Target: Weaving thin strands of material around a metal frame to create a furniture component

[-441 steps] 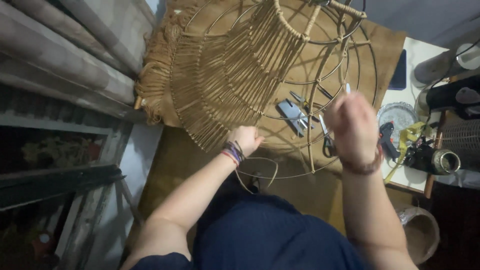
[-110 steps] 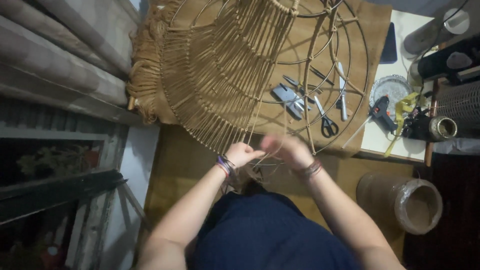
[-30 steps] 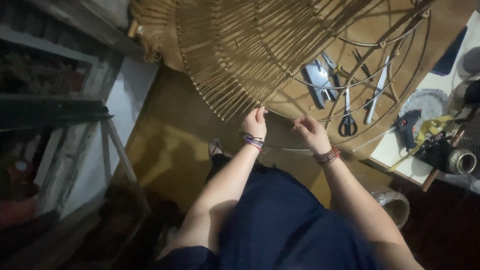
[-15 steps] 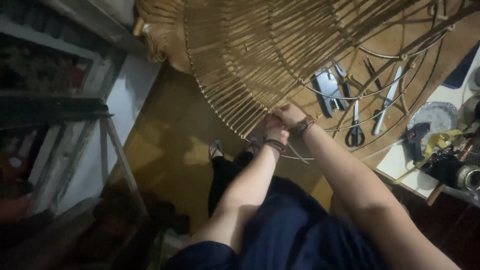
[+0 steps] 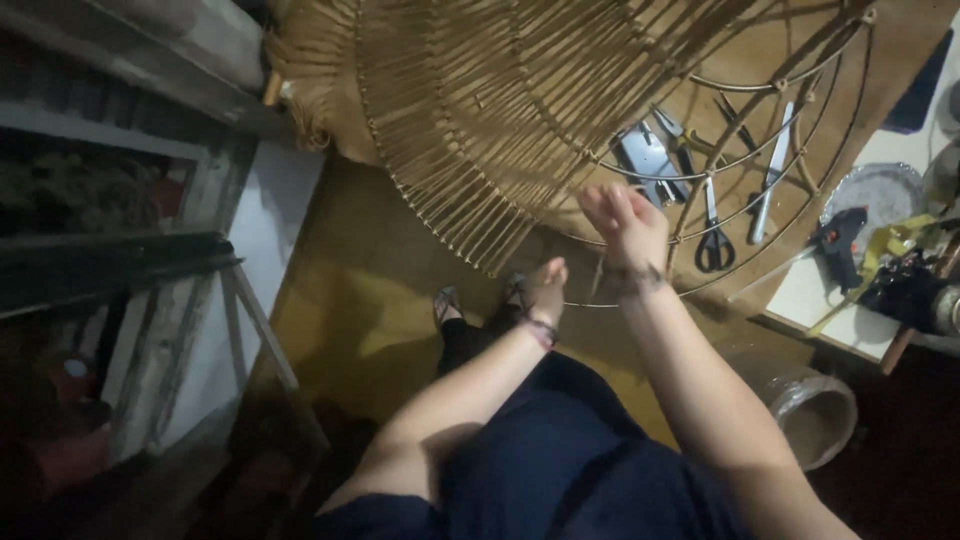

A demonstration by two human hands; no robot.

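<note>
While the woven rattan frame [image 5: 480, 130] hangs just ahead and above, strands fanning toward me, my right hand [image 5: 625, 225] is nearer its wire rim, fingers loosely spread, my left hand [image 5: 548, 290] lower; neither's hold is clear.

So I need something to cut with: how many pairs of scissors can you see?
1: black-handled scissors on the brown board, seen through the wire frame, right of the right hand. Others may be hidden among the tools.
</note>
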